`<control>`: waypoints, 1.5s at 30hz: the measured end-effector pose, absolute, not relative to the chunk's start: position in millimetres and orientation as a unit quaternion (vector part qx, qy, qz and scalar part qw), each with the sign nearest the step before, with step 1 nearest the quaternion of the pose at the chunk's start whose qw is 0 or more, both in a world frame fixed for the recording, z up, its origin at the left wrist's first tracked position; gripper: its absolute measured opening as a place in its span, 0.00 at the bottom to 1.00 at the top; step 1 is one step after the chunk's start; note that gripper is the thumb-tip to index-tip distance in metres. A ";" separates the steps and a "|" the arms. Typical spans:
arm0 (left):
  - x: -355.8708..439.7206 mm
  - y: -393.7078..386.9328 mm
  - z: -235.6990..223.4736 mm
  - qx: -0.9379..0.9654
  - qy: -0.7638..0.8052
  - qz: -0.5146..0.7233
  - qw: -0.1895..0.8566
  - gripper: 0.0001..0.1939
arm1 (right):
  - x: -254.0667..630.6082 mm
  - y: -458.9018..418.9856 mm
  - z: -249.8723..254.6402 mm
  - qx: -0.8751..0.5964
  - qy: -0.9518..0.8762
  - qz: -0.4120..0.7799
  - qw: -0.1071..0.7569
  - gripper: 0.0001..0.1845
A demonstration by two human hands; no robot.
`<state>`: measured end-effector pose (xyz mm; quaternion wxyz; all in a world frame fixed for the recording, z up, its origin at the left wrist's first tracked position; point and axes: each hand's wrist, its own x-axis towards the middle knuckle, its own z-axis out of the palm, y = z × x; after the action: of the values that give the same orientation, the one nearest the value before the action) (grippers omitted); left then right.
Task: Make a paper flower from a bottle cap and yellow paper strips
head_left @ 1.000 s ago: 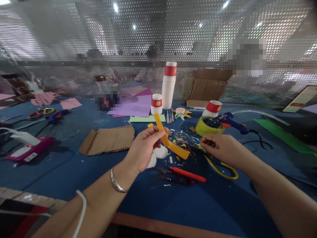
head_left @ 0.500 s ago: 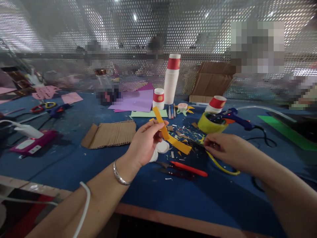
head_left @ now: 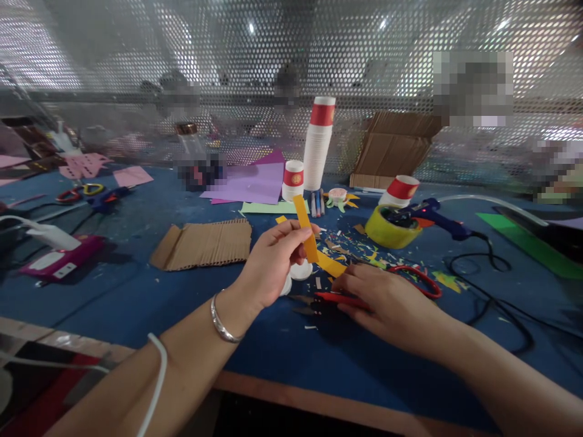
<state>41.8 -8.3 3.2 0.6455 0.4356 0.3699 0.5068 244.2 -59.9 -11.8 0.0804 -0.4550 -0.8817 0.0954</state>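
My left hand point(head_left: 268, 267) pinches an orange paper strip point(head_left: 304, 230) upright above the blue table point(head_left: 136, 291); the strip bends down to a wider orange piece point(head_left: 331, 265). White round pieces point(head_left: 300, 271) lie just under that hand. My right hand point(head_left: 387, 300) lies low on the table, its fingers curled on red snips point(head_left: 332, 298) with dark blades pointing left. A red scissors handle loop point(head_left: 421, 280) lies just behind this hand. Paper scraps point(head_left: 350, 249) litter the table between both hands.
Behind the hands are a yellow tape roll point(head_left: 387, 227), a blue glue gun point(head_left: 432, 213) with a black cord point(head_left: 492, 285), a cup stack point(head_left: 316, 149), two single cups point(head_left: 293, 180), markers point(head_left: 316, 203), purple paper point(head_left: 255, 182), corrugated cardboard point(head_left: 204, 243), and a pink device point(head_left: 59, 261) left.
My right hand left the scissors at the right and moved left and nearer, onto the red snips. My left hand kept the orange strip, shifting slightly.
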 end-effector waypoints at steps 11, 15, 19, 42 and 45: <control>41.7 -8.7 3.2 0.435 0.366 0.506 0.649 0.05 | 237.4 -63.9 -18.3 -0.367 -0.924 0.015 0.104 0.17; 41.6 -8.3 4.0 0.435 0.366 0.509 0.647 0.05 | 236.0 -63.0 -18.5 -0.382 -0.920 0.009 0.087 0.13; 41.2 -8.2 4.5 0.448 0.369 0.507 0.636 0.05 | 236.6 -63.3 -18.2 -0.399 -0.912 0.006 0.092 0.09; 36.6 2.2 2.5 0.434 0.379 0.535 0.617 0.05 | 237.3 -60.7 -16.2 -0.393 -0.884 0.111 0.226 0.08; 36.1 3.3 1.3 0.432 0.377 0.534 0.621 0.05 | 238.7 -61.7 -13.0 -0.413 -0.865 0.133 0.252 0.07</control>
<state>36.1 3.3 1.3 0.6211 0.4321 0.3774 0.5339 238.7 -61.7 -13.0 0.2522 -0.4135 -0.8648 0.1326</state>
